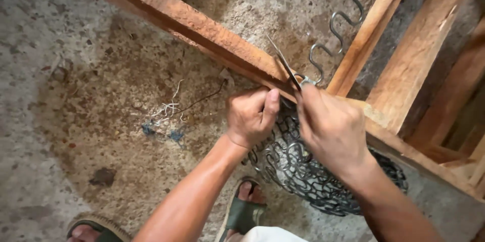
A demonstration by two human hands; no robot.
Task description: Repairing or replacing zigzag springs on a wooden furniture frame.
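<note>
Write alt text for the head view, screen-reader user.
Seen from above, a person's left hand and right hand work at a wooden frame rail, the right hand holding a thin metal tool against it. A zigzag wire spring meets the rail there, and a heap of dark coiled springs lies below on the concrete floor.

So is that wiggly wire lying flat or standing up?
Flat. The wiggly wire stretches across the wooden frame, its end by the right hand.

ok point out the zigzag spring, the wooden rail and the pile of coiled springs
zigzag spring (337, 25), head view, on a bend midway along the wire
wooden rail (202, 32), head view, on its top face left of the hands
pile of coiled springs (298, 171), head view, on the tangled middle
</note>
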